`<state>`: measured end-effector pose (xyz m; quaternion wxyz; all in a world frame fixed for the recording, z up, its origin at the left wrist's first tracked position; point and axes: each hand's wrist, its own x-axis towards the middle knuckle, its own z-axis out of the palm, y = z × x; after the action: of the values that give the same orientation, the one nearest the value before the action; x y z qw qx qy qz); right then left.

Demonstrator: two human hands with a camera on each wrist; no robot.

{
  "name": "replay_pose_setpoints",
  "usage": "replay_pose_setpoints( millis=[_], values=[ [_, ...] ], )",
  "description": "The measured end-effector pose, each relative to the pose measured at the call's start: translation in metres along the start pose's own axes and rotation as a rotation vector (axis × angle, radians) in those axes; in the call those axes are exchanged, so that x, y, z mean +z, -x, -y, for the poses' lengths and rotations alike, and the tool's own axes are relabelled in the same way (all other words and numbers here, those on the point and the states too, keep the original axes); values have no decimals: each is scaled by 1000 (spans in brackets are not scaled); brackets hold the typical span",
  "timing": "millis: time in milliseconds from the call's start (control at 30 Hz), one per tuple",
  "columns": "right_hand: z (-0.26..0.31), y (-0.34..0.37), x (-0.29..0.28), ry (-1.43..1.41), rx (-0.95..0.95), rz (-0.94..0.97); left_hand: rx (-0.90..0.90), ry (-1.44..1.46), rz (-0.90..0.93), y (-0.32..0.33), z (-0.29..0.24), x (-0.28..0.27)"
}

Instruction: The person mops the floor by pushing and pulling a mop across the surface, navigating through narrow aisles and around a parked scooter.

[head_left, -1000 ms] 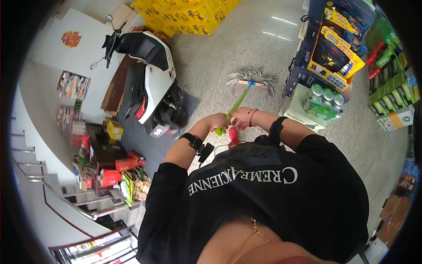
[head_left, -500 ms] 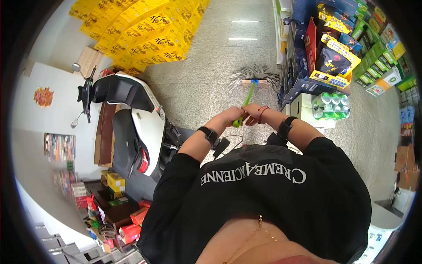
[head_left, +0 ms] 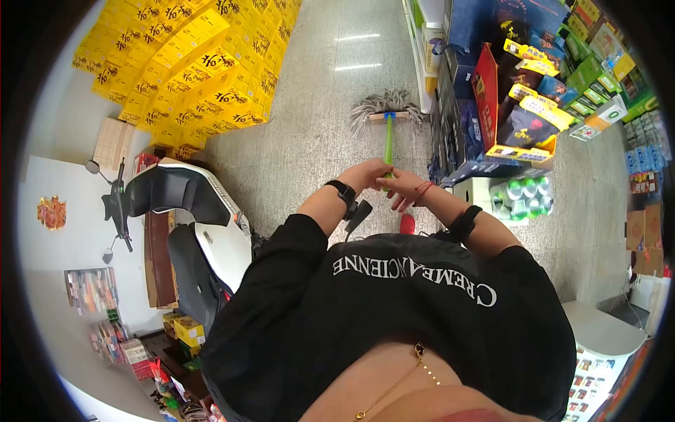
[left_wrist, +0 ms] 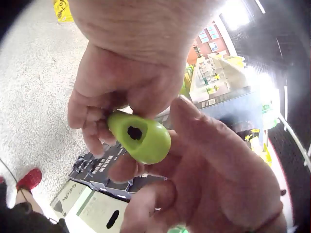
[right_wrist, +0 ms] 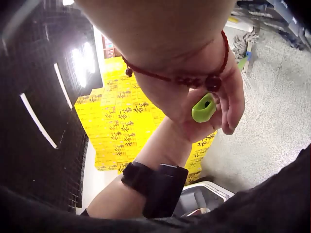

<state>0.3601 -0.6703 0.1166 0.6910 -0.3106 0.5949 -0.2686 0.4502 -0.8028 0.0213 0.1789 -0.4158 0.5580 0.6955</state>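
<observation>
A mop with grey string strands (head_left: 389, 112), a wooden crossbar and a green handle (head_left: 389, 151) reaches away from the body, its head on the floor. Near the top of the handle, my left hand (head_left: 370, 174) grips with curled fingers. My right hand (head_left: 403, 186), with a red cord bracelet at the wrist, holds the handle loosely right beside it, some fingers extended. The handle's rounded green end (left_wrist: 150, 141), with a hole in it, pokes out between both hands in the left wrist view. It also shows below the right palm in the right wrist view.
A white and black scooter (head_left: 204, 246) stands to the left. Stacked yellow boxes (head_left: 218, 84) rise behind it. Dark cartons (head_left: 460, 133) and a pack of green-topped bottles (head_left: 524, 197) line the right side. A red shoe (left_wrist: 30, 179) shows on the floor.
The view has turned and advanced, so the scooter sits further left and more yellow boxes show. The mop handle now points straighter ahead, with both hands still on it.
</observation>
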Motion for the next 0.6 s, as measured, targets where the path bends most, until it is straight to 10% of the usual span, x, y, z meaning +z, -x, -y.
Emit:
replay_pose_setpoints(
  millis=[67, 133, 233, 467, 600],
  values=[
    [11, -21, -19, -15, -15, 9, -7, -115, 53, -16, -18, -23],
    [30, -39, -37, -44, -41, -17, 491, -689, 168, -51, -21, -52],
    [51, -59, -58, -41, -49, -57, -35, 87, 11, -31, -75, -48],
    [103, -112, -107, 72, 26, -234, 39, -41, -70, -74, -137, -93],
    [139, -172, -143, 187, 82, -367, 439, -249, 100, -136, -164, -152]
  ],
)
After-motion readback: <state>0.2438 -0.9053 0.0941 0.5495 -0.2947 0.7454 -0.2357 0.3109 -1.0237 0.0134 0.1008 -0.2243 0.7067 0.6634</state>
